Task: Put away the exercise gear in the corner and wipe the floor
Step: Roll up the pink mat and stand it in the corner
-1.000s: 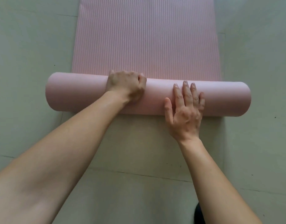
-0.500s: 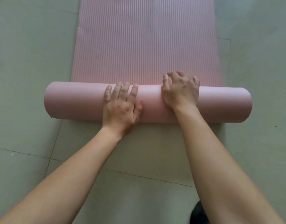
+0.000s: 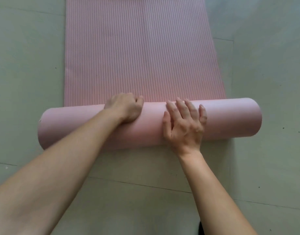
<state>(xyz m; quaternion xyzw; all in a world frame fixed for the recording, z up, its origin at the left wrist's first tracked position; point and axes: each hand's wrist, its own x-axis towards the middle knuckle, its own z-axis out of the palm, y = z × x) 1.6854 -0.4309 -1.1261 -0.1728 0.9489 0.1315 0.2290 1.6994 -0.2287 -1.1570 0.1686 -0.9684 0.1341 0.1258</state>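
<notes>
Your pale grey-green tiled floor (image 3: 27, 65) shows wide on both sides of the pink ribbed foam exercise mat (image 3: 142, 48) (near end rolled up), your left hand (image 3: 124, 107) curled over the roll's top, your right hand (image 3: 184, 126) pressing flat, fingers spread.

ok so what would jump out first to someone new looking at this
The pink exercise mat fills the middle, its near end wound into a fat roll lying across the grey tiled floor. Both bare hands are on that roll: the left hand curls over its top, the right hand lies flat with fingers spread.
</notes>
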